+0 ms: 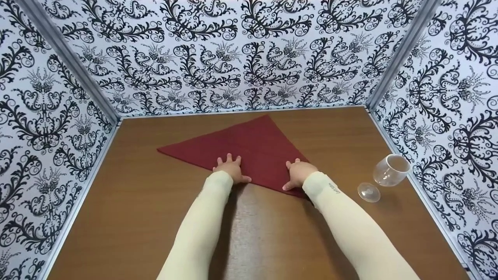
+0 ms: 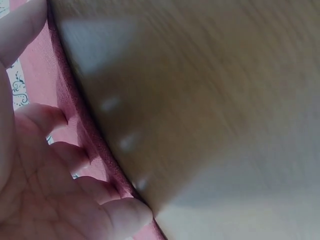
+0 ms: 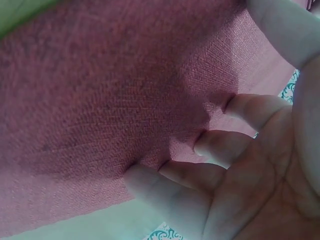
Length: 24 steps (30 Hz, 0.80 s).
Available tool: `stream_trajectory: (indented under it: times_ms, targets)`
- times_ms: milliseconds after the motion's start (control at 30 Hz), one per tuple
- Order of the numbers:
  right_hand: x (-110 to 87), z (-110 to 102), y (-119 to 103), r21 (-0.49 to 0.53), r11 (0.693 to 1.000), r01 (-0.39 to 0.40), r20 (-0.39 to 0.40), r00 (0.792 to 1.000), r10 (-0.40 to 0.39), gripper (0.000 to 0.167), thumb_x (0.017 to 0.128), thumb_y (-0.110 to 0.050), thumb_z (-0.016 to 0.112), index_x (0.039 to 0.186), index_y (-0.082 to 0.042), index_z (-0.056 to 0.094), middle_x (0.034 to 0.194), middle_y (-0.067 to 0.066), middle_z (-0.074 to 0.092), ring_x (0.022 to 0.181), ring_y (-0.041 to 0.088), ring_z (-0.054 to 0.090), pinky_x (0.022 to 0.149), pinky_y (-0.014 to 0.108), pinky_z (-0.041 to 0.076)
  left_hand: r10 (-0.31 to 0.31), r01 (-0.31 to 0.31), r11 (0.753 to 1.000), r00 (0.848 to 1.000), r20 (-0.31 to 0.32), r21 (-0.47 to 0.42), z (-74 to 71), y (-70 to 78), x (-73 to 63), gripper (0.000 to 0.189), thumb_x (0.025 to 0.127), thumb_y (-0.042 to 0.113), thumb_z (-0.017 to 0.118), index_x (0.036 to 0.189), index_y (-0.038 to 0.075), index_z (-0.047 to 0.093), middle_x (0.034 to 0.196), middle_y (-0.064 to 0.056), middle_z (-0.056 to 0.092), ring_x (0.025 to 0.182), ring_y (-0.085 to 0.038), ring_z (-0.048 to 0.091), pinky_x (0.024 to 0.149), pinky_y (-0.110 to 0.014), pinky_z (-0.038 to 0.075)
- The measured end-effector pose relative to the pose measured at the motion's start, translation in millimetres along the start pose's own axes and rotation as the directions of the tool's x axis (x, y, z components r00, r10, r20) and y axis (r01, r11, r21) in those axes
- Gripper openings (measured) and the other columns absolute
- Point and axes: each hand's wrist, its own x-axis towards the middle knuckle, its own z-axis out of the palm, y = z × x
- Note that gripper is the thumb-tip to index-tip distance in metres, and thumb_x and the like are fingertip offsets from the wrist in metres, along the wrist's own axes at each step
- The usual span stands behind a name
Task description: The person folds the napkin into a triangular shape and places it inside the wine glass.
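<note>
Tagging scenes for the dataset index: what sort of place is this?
Probably a purpose-built recording booth, not an ordinary room: black-and-white scroll-patterned panels wall in a wood-grain tabletop, with grey metal corner posts where the panels meet.

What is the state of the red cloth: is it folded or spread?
Folded, it appears: the red cloth lies flat in a triangular shape beneath the left hand and right hand.
</note>
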Motion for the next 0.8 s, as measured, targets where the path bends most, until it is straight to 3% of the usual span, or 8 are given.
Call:
stream_trajectory:
  times_ms: [300,433,533,633,800]
  targets:
    - [6.1,2.7,-2.9,-0.041,0.999,0.011,0.048,0.999,-0.009,0.106,0.089,-0.055,0.079,0.164,0.0,0.029,0.164,0.029,0.037,0.158,0.039,0.031,0.12,0.053,0.042,0.014,-0.012,0.999,1.0,-0.028,0.053,4.3,-6.2,4.0,0.103,0.088,0.063,0.076,0.169,0.024,0.026,0.178,-0.015,0.01,0.161,-0.052,0.008,0.124,-0.068,0.026]
    - [7.2,-7.8,1.9,-0.045,0.998,0.053,0.017,0.998,-0.052,0.101,0.087,-0.046,0.085,0.162,-0.002,0.036,0.164,0.027,0.04,0.153,0.041,0.041,0.12,0.051,0.042,0.085,-0.072,0.991,0.99,-0.114,0.117,10.9,11.2,-1.2,0.095,0.088,0.057,0.079,0.164,0.016,0.038,0.174,-0.019,0.024,0.156,-0.053,0.026,0.116,-0.066,0.04]
    - [8.4,-15.0,6.3,-0.024,0.997,0.075,0.012,0.997,-0.075,0.104,0.083,-0.034,0.091,0.165,-0.007,0.033,0.169,0.027,0.031,0.149,0.043,0.045,0.119,0.05,0.043,0.147,-0.134,0.985,0.982,-0.118,0.107,20.7,28.1,-5.1,0.094,0.09,0.059,0.076,0.164,0.014,0.038,0.173,-0.021,0.025,0.155,-0.054,0.028,0.116,-0.067,0.04]
    - [9.0,-17.5,8.3,0.001,0.996,0.088,0.07,0.994,-0.088,0.111,0.082,-0.027,0.092,0.168,-0.011,0.025,0.173,0.028,0.018,0.151,0.049,0.039,0.12,0.052,0.041,0.125,-0.118,0.988,0.99,-0.066,0.102,30.9,38.9,-6.8,0.098,0.093,0.068,0.066,0.168,0.018,0.027,0.176,-0.018,0.015,0.159,-0.053,0.017,0.124,-0.066,0.029]
    - [11.5,-13.4,10.1,0.037,0.997,0.068,0.097,0.993,-0.071,0.112,0.081,-0.027,0.093,0.169,-0.013,0.024,0.174,0.025,0.015,0.153,0.052,0.032,0.123,0.053,0.037,0.079,-0.069,0.989,0.994,-0.073,0.132,36.4,42.4,-6.8,0.1,0.091,0.071,0.066,0.169,0.021,0.026,0.177,-0.015,0.014,0.161,-0.05,0.014,0.126,-0.064,0.026]
